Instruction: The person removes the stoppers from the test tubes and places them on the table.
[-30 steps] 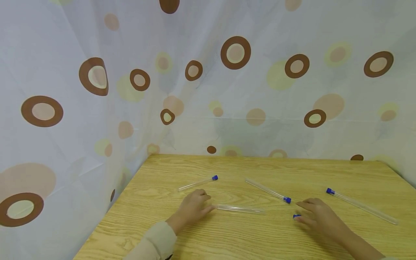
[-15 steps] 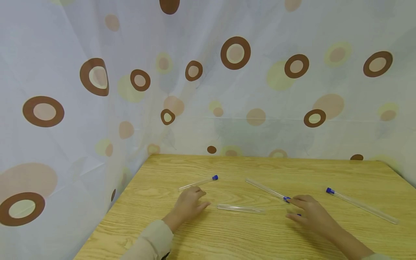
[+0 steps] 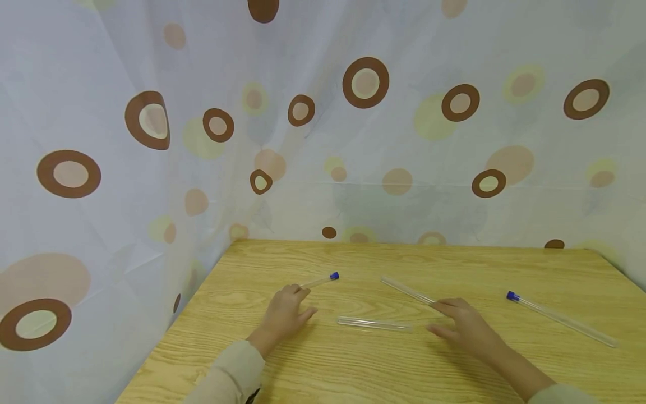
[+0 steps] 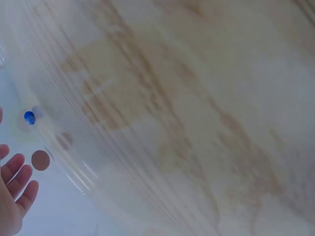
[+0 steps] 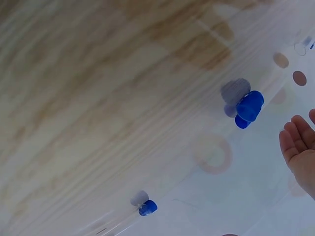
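My left hand (image 3: 284, 311) hovers with loosely spread fingers beside a clear tube with a blue cap (image 3: 319, 281), overlapping its uncapped end in the head view. The left wrist view shows this tube's blue cap (image 4: 29, 117) apart from the fingers. My right hand (image 3: 466, 328), fingers extended and holding nothing, reaches over the capped end of a second clear tube (image 3: 406, 290). It hides that cap in the head view. Two blue caps, one larger-looking (image 5: 251, 105), lie close together in the right wrist view. Between my hands lies an uncapped clear tube (image 3: 374, 324).
Another clear tube (image 3: 565, 320) with a blue cap lies at the right of the wooden table (image 3: 383, 370). A white curtain (image 3: 303, 213) with brown and beige circles hangs behind the table and along its left side.
My left hand has moved left, away from the uncapped tube. My right hand has moved left over the second tube's cap, and the loose blue cap has gone behind it. The tubes stay put.
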`<state>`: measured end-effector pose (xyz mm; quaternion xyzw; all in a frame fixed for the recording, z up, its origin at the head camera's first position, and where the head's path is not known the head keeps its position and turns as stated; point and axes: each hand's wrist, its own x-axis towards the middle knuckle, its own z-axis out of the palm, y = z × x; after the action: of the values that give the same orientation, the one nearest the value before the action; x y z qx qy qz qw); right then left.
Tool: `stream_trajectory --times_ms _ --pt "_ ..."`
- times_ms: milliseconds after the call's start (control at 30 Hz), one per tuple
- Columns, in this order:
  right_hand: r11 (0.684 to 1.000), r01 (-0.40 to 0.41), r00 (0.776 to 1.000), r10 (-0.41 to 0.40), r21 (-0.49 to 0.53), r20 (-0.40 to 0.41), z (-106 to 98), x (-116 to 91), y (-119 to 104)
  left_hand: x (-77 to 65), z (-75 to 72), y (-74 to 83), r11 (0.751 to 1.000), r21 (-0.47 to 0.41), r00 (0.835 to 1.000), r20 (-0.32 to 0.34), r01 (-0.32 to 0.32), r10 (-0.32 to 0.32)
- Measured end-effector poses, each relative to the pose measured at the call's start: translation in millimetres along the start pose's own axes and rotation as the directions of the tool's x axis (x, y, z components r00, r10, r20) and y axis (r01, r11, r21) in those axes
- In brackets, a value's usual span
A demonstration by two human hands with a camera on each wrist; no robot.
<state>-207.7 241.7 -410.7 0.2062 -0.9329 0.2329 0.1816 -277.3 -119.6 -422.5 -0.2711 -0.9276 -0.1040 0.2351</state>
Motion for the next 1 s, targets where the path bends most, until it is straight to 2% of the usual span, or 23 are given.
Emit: stream_trajectory --times_ms 167,533,1000 --pt "1.0 0.0 1.0 0.0 0.016 0.004 4 6 -7 -1.0 -3.5 -3.3 0.998 -0.006 0.998 0.026 0.059 -0.058" --pt "0.999 0.053 0.999 -0.053 0.007 -0.006 18 16 -11 -3.0 -5.0 -14.1 0.992 -0.016 0.992 0.035 0.125 -0.124" --pt "0.999 -0.007 0.999 0.005 0.044 0.033 27 24 -21 -2.9 -10.6 -18.9 0.979 -0.074 0.98 0.074 0.189 -0.183"
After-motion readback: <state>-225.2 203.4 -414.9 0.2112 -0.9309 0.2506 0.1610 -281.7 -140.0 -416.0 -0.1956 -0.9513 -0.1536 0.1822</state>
